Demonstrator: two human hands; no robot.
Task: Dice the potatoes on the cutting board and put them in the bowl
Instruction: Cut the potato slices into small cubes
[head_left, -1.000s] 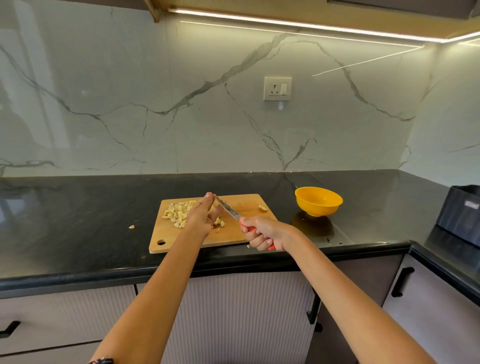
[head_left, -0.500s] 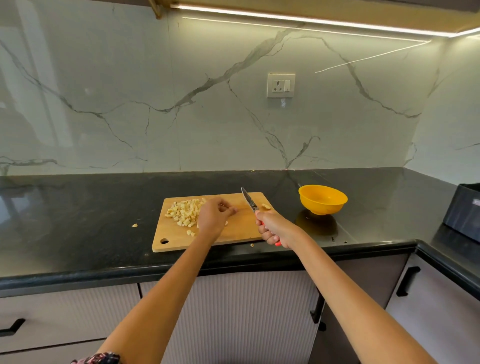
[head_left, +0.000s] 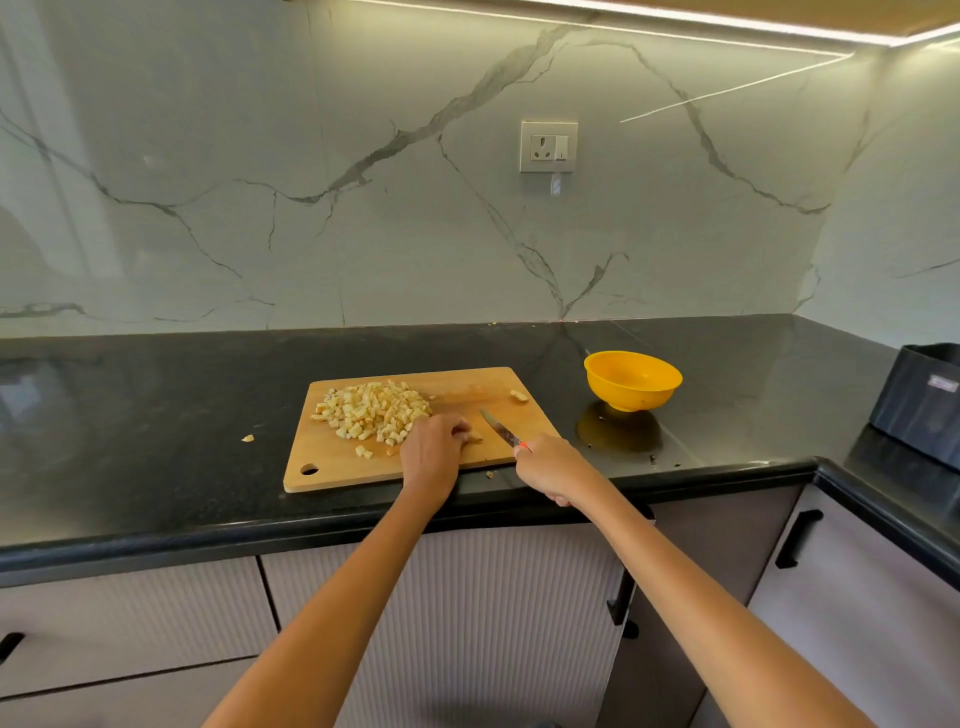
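A wooden cutting board lies on the black counter with a pile of diced potato on its left half. One loose potato piece sits near the board's far right corner. My left hand rests on the board beside the pile, its fingers curled over a small potato piece. My right hand grips the red handle of a knife, whose blade points up and left just right of that piece. The yellow bowl stands right of the board, and I see no potato in it.
A potato scrap lies on the counter left of the board and crumbs lie near its front edge. A dark box stands at the far right. A wall socket is on the marble backsplash. Cabinet fronts run below the counter.
My right hand has drawn the knife back towards me and lowered the blade close to the board. My left hand has stayed on the small piece beside the pile.
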